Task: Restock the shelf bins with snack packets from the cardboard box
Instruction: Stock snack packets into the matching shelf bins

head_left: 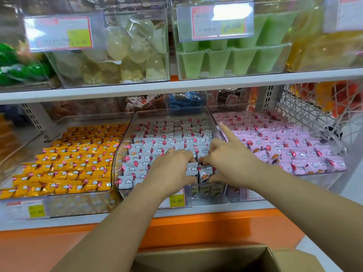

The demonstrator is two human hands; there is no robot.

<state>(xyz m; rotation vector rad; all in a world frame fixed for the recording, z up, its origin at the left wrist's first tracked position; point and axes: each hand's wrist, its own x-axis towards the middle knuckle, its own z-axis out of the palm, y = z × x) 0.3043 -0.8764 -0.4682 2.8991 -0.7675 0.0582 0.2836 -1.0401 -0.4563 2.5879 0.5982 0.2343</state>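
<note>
— Two hands in frame, both low in the middle bin (125, 134), near-right corner. Log the grips.

— Left hand (172, 167): fingers curled down over the white packets (157, 138), thumb underneath, pinching the left side of a small upright clump. Right hand (230, 160): thumb and three curled fingers pinch the same clump from the right; index finger (227, 131) sticks out straight, pointing far along the bin's right wall.

— Stock location?

— White packets stand in tight rows from far to near. Orange packets (74, 158) fill the bin to the left, pink packets (284, 146) the one to the right. Cardboard box (216, 256) sits open, near, below the shelf; its contents are not visible.

— Step, by my reading?

— Seating a last clump into the near row. A dark gap shows just beyond the hands.

— Failure modes?

— Squeeze too hard and the clump could fan out and tip the neighbouring rows. Release unevenly and the near packets may slide over the low front lip. The straight index finger could catch the right wall, and a flicked packet would land among the pink ones.
</note>
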